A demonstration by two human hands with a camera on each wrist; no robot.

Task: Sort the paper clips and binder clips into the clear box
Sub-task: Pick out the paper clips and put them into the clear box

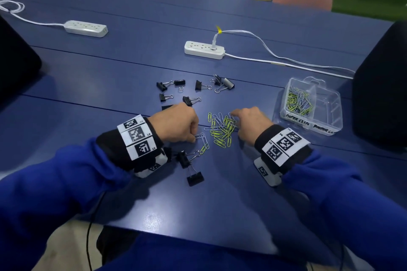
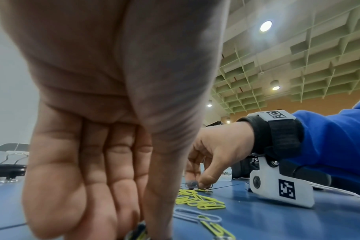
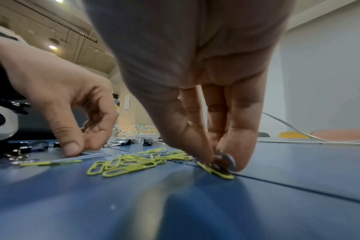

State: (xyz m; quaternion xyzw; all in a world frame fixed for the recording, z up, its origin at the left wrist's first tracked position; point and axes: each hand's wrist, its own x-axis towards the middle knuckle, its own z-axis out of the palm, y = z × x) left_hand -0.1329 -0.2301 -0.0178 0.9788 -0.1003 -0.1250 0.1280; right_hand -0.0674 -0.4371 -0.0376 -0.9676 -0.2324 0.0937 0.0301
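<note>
A pile of yellow and pale paper clips (image 1: 220,130) lies on the blue table (image 1: 132,68) between my hands. My right hand (image 1: 236,124) pinches a few clips at the pile's right edge, thumb against fingertips (image 3: 220,162). My left hand (image 1: 193,138) is curled at the pile's left side, with its fingertips pinching a pale paper clip (image 1: 202,137) that lies on the table. Several black binder clips (image 1: 187,92) are scattered beyond the hands, and two more binder clips (image 1: 189,169) lie by my left wrist. The clear box (image 1: 330,103) sits to the right, its left compartment holding paper clips.
Two white power strips (image 1: 204,50) with cables lie farther back on the table. Dark objects stand at the far left (image 1: 15,61) and far right (image 1: 381,86). Chairs line the table's far side. The table's near edge is close to my body.
</note>
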